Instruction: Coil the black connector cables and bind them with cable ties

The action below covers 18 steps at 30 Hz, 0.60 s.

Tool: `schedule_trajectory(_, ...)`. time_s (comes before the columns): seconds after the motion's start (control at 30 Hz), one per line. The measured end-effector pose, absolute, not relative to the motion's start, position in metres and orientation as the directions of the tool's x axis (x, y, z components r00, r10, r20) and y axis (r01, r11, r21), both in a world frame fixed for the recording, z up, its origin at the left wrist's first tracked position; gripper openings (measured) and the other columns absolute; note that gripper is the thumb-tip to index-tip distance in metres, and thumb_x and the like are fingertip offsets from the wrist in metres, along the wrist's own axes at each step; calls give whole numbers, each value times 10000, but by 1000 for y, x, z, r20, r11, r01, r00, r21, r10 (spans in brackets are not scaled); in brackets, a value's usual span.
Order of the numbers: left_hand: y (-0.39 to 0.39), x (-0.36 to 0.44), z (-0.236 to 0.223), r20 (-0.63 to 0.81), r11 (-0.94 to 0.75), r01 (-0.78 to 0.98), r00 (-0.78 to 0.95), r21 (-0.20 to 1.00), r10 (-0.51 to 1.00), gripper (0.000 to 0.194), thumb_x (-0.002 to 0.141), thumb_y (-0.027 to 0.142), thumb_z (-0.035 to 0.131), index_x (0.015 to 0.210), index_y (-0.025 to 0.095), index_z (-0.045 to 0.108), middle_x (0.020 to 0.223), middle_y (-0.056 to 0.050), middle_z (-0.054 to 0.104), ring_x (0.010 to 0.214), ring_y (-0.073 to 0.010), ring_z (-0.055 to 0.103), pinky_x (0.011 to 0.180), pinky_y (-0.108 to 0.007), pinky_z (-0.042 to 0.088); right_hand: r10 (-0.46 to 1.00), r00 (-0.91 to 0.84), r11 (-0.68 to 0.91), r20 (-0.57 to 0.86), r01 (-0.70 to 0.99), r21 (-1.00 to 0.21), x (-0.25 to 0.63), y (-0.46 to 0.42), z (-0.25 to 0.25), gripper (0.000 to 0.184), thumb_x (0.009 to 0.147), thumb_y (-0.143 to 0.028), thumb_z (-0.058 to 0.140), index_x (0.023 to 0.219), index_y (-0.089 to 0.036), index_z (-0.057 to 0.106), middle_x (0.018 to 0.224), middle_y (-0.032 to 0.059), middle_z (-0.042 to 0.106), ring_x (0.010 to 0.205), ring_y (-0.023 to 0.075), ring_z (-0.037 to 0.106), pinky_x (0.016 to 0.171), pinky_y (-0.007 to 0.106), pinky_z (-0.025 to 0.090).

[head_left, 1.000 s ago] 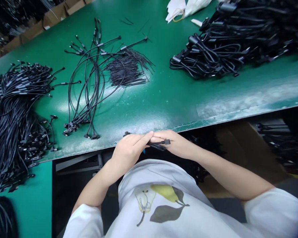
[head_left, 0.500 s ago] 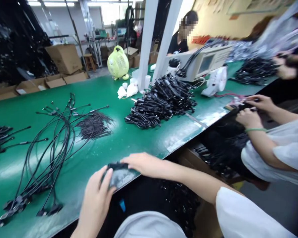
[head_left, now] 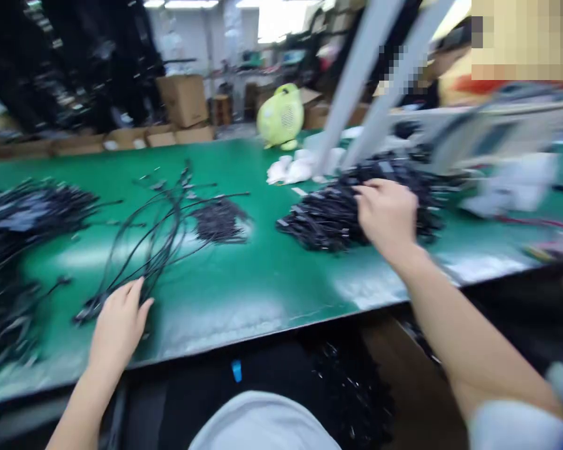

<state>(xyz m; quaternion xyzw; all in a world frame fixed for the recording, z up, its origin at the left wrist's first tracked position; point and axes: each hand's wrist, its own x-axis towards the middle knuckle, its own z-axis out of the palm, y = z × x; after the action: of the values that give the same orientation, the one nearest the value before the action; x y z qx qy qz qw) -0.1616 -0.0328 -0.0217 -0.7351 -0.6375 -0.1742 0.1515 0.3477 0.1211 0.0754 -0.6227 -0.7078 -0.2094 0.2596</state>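
My left hand (head_left: 117,325) lies near the table's front edge with its fingers stretched out. The fingertips touch the connector ends of a loose fan of black cables (head_left: 164,237). My right hand (head_left: 387,212) reaches forward onto a heap of black cables (head_left: 328,215) at the middle right. Its fingers curl down into the heap; their tips are hidden and the picture is smeared by motion. A small bunch of thin black ties (head_left: 220,222) lies between the fan and the heap.
The green table (head_left: 263,287) also carries a big mass of black cables (head_left: 14,250) at the left. White bags (head_left: 291,169), a yellow-green fan (head_left: 281,115) and slanted white posts (head_left: 356,87) stand behind. Cardboard boxes (head_left: 182,100) line the far side.
The view has swung left. My hands, together at the table edge before, have parted: the left went out to the loose cables, the right to the heap. The small bundle they held is gone from view.
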Motion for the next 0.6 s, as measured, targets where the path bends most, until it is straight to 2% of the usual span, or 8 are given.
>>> schedule_trajectory(0.1, -26, -167, -6, 297, -57, 997, 69, -49, 952, 410, 914, 297, 476, 1285, 128, 520, 1177, -190, 613, 1061, -319, 562, 907, -433, 455, 727, -348, 467, 592, 883, -54, 316, 109, 51, 331, 952, -386, 391, 987, -254, 693, 1052, 117, 663, 932, 267, 622, 825, 414, 490)
schedule_trajectory(0.17, -15, -169, -4, 237, 4, 999, 9, -52, 971, 408, 908, 280, 502, 1286, 128, 520, 1133, -186, 617, 1028, -313, 549, 883, -426, 446, 705, -510, 631, 493, 768, -107, 288, 105, 34, 308, 950, -400, 404, 926, -275, 684, 1040, 95, 670, 864, 252, 641, 750, 402, 513)
schedule_trajectory(0.27, 4, -166, -4, 210, 37, 998, -45, 42, 977, 312, 889, 217, 532, 1187, 134, 574, 1108, -174, 609, 1014, -300, 532, 879, -422, 428, 655, -662, 750, 364, 628, -206, 230, 97, 17, 284, 957, -348, 412, 974, -243, 676, 1068, 86, 665, 900, 234, 651, 763, 378, 529)
schedule_trajectory(0.37, 18, -163, 1, 231, 8, 995, -31, 100, 972, 139, 884, 168, 523, 982, 142, 617, 1029, -144, 622, 988, -276, 541, 877, -403, 431, 603, -734, 797, 313, 562, -219, 161, 96, 14, 309, 950, -268, 426, 1186, -198, 613, 1196, 113, 613, 1041, 243, 616, 854, 380, 516)
schedule_trajectory(0.4, 20, -164, 4, 265, -15, 990, -23, 140, 964, 116, 892, 169, 509, 946, 151, 610, 1011, -130, 623, 985, -262, 546, 880, -391, 435, 583, -751, 812, 309, 551, -192, 138, 100, 15, 350, 938, -249, 450, 1261, -180, 566, 1259, 131, 578, 1098, 253, 587, 887, 384, 501)
schedule_trajectory(0.47, 20, -168, 12, 378, -90, 944, -39, 317, 925, 93, 905, 190, 495, 911, 170, 586, 1011, -101, 620, 994, -231, 557, 894, -364, 442, 544, -790, 836, 282, 540, -100, 96, 114, 22, 434, 921, -225, 491, 1349, -155, 486, 1352, 160, 510, 1175, 276, 526, 939, 399, 458)
schedule_trajectory(0.53, 15, -174, 19, 488, -182, 821, -130, 542, 863, 72, 899, 230, 519, 887, 181, 571, 1025, -80, 613, 1004, -204, 566, 896, -336, 448, 548, -802, 829, 238, 558, -29, 61, 136, 33, 396, 928, -205, 475, 1316, -135, 503, 1316, 180, 527, 1165, 289, 508, 936, 409, 428)
schedule_trajectory(0.6, 7, -182, 25, 497, -219, 670, -255, 709, 830, 92, 882, 272, 558, 876, 181, 571, 997, -62, 609, 958, -182, 581, 864, -314, 454, 586, -779, 801, 222, 598, -14, 37, 165, 45, 340, 937, -200, 455, 1252, -99, 535, 1240, 208, 554, 1128, 303, 508, 903, 415, 416)
